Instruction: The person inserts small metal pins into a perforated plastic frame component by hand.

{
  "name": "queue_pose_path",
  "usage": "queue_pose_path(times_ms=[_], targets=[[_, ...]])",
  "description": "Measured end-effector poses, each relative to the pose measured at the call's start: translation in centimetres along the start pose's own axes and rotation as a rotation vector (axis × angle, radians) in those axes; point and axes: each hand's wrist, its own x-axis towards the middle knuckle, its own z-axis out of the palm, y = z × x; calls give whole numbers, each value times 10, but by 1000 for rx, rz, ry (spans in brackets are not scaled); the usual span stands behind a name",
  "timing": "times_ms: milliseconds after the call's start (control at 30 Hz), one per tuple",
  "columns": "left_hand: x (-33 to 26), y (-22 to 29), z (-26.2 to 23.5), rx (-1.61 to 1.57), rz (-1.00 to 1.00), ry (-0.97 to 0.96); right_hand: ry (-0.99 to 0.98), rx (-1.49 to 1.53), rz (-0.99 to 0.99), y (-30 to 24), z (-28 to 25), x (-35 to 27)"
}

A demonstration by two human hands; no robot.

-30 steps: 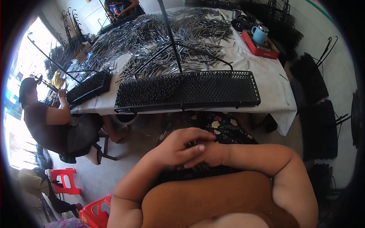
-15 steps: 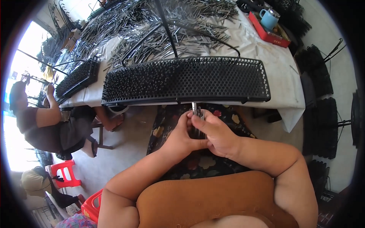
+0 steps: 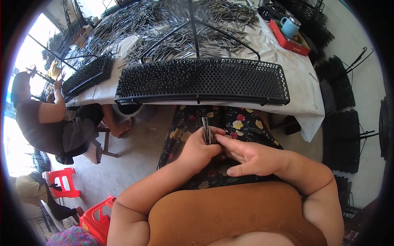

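Observation:
My left hand (image 3: 200,148) is closed around a small bundle of thin dark metal pins (image 3: 206,130) that stick up out of the fist, held over my lap. My right hand (image 3: 251,157) lies flat beside it, fingers stretched and touching the bundle's side. In front of my knees stands a long black perforated rack (image 3: 205,84) studded with upright pins, at the near edge of a table covered with a white cloth (image 3: 287,61). A large heap of loose metal pins (image 3: 176,24) covers the table behind the rack.
Another person (image 3: 45,119) sits at the left by a second black rack (image 3: 88,74). A red tray (image 3: 289,39) with a blue mug (image 3: 289,26) is at the far right. Black racks (image 3: 340,135) lean at the right. Red plastic stools (image 3: 63,184) stand on the floor.
My hands have lowered slightly from the rack's edge toward my lap with the pin bundle; the right hand's fingers have spread flat against it. The view has tilted down.

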Motion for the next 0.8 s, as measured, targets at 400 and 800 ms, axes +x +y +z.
queue_pose_path(times_ms=[400,800], targets=[[42,24,-2,-10,-101,-227,408,252,-30,-20,-65,65],[83,35,-13,120,-299,-222,645,187,42,-39,-125,90]])
